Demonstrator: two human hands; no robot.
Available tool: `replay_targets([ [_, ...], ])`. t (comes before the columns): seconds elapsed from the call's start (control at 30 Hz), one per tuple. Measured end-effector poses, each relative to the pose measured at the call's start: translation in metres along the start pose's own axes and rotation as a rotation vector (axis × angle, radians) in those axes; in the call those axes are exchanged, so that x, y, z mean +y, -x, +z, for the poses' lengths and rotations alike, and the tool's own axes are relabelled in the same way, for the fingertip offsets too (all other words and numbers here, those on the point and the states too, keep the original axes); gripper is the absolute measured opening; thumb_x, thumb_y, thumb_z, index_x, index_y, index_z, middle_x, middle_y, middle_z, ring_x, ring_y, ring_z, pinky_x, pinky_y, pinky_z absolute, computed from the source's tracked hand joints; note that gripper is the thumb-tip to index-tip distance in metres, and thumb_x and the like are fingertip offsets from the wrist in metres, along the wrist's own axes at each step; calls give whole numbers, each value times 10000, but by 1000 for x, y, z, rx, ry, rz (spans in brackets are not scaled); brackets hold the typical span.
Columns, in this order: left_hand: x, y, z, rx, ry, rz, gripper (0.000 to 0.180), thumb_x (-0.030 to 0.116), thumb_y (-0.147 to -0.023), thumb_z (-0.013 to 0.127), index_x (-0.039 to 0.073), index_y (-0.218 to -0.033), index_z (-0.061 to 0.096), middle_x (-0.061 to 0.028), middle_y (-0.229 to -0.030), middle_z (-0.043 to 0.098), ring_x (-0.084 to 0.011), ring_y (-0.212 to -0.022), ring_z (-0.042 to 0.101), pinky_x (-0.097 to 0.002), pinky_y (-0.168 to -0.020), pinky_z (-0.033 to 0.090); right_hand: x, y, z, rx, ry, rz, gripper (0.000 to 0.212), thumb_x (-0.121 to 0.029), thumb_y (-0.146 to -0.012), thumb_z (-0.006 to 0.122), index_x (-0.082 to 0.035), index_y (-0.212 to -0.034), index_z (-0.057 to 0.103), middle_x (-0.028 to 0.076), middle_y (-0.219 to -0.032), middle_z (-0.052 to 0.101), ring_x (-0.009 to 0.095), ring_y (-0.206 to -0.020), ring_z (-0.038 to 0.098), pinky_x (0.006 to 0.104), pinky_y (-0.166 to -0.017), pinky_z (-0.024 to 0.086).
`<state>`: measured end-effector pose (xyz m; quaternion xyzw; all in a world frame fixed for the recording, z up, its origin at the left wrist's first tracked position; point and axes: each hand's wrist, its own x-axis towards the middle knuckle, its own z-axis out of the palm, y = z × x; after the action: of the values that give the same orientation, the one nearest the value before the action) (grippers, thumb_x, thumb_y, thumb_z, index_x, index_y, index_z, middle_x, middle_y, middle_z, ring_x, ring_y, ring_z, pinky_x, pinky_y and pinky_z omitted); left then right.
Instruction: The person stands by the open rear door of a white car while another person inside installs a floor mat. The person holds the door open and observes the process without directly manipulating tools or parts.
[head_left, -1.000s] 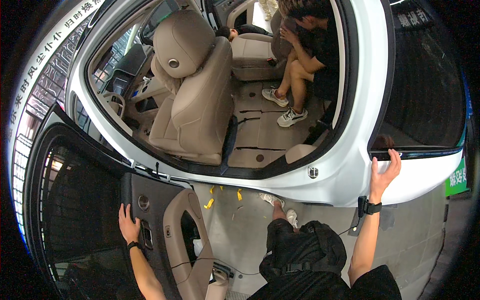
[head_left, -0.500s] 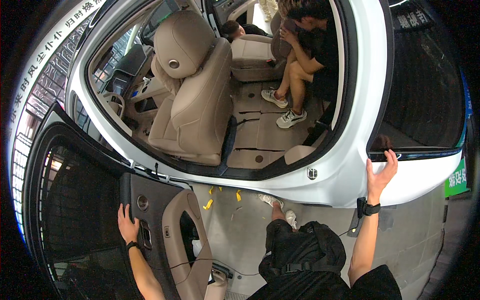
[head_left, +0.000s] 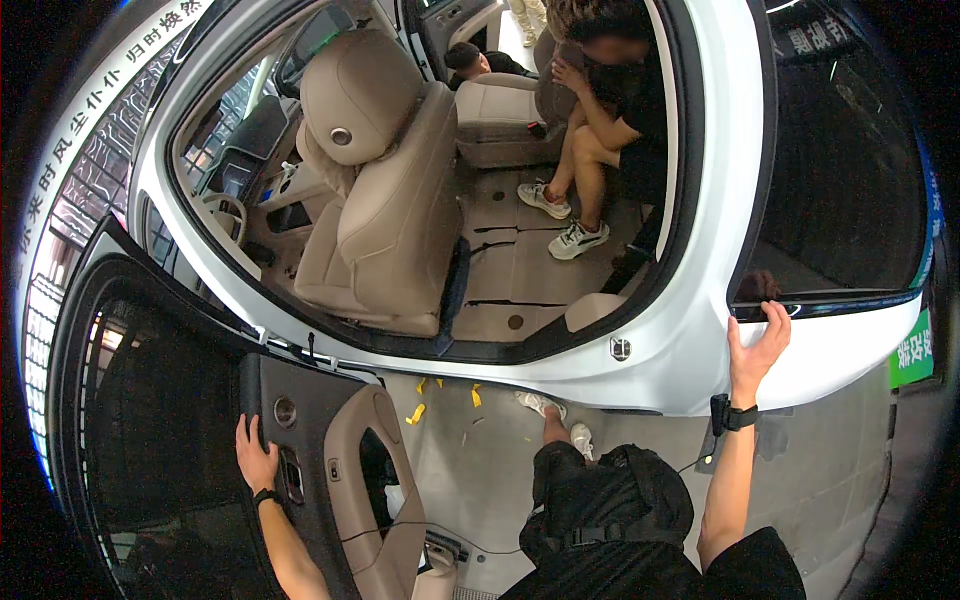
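My left hand (head_left: 257, 455) rests with spread fingers on the upper edge of an open car door (head_left: 310, 460), beside its dark window glass. Over on the right, my right hand (head_left: 757, 350) lies against the white car body (head_left: 690, 330), its fingers apart and the tips touching the lower rim of the dark rear side window (head_left: 840, 170). Neither hand holds anything. Between them is the doorway, showing a beige front seat (head_left: 395, 210) and a bare rear floor (head_left: 540, 270). The door carries a beige armrest (head_left: 345, 440) and a small round speaker (head_left: 285, 411).
Inside the car, one person (head_left: 610, 110) sits bent over at the rear; another person's head (head_left: 463, 57) shows beyond the far doorway. Yellow scraps (head_left: 415, 413) lie on the grey ground (head_left: 480, 450). A thin cable (head_left: 440, 524) runs from the door towards my black bag (head_left: 640, 500).
The view has shifted slightly, so the seat and car interior sit a little further left. Both my hands keep their places on the door and the car body.
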<state>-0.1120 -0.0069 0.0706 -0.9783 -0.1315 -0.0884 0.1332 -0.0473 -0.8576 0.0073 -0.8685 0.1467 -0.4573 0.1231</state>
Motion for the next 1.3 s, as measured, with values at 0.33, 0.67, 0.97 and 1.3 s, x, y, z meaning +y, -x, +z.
replay_targets([
  [0.33,1,1,-3,6,34,4,693,59,-762,649,121,-1430,478,-138,-1558,375,-357,-1412,379,-451,-1171,341,1,0,-1,-17,20,-25,567,-291,-767,828,-57,-1211,565,134,-1272,551,331,-1252,482,509,-1134,308],
  [0.67,4,-1,-4,9,68,-5,679,38,-755,631,105,-1416,489,-149,-1554,379,-358,-1407,384,-446,-1167,348,2,0,0,-8,16,-25,544,-264,-761,826,-58,-1197,574,129,-1270,559,334,-1247,486,500,-1122,314],
  [0.97,-2,1,0,44,85,30,672,25,-751,629,102,-1406,498,-149,-1550,382,-362,-1401,389,-445,-1169,345,2,-1,0,1,8,-33,513,-211,-766,822,-60,-1196,586,128,-1269,564,338,-1244,486,462,-1082,341],
  [1.3,9,-3,-6,0,66,-20,653,40,-770,621,103,-1409,502,-147,-1553,380,-352,-1412,379,-436,-1171,344,2,0,0,-2,18,-17,540,-244,-752,836,-48,-1188,585,134,-1262,566,338,-1234,495,493,-1117,328],
])
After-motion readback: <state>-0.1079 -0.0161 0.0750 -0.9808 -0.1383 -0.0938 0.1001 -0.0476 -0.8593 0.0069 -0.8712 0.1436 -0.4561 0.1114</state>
